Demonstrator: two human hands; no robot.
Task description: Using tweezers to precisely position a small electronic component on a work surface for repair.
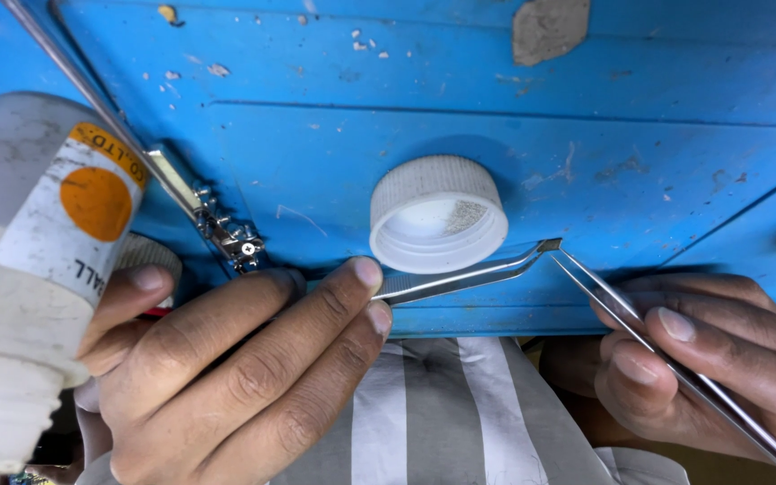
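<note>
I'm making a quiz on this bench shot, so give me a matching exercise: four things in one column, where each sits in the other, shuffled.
Things:
1. white cap
2. bent tweezers
3. straight tweezers
4. white bottle

Places:
A. in the right hand
B. far left, close to the camera
C. open side up on the blue surface
D. pinched in the left hand

Pairs: 1-C, 2-D, 3-A, 4-B
</note>
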